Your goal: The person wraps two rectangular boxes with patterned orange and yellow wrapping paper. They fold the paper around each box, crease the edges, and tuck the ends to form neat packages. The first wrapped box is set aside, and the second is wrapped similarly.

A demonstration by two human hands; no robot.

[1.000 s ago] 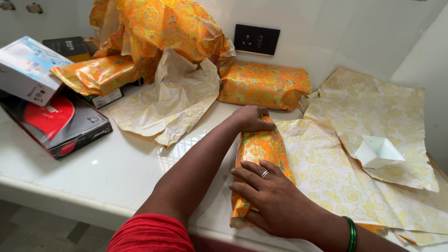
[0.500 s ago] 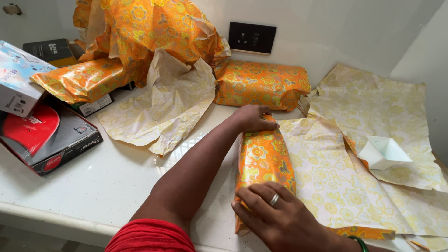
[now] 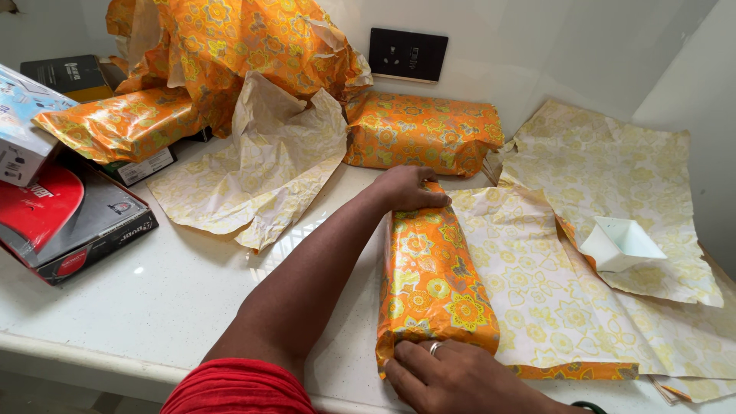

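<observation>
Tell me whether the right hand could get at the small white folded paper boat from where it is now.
Probably yes. The right hand rests on the near end of the orange floral wrapped parcel, and only flat pale yellow wrapping paper lies between it and the small white folded paper boat. Nothing stands in the way.

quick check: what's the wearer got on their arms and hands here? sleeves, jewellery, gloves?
No gloves; both hands are bare. The left hand shows no ring or bangle, and its forearm is uncovered up to a red sleeve at the bottom edge. The right hand has a silver ring on one finger and a green bangle at the wrist, mostly cut off by the frame.
</observation>
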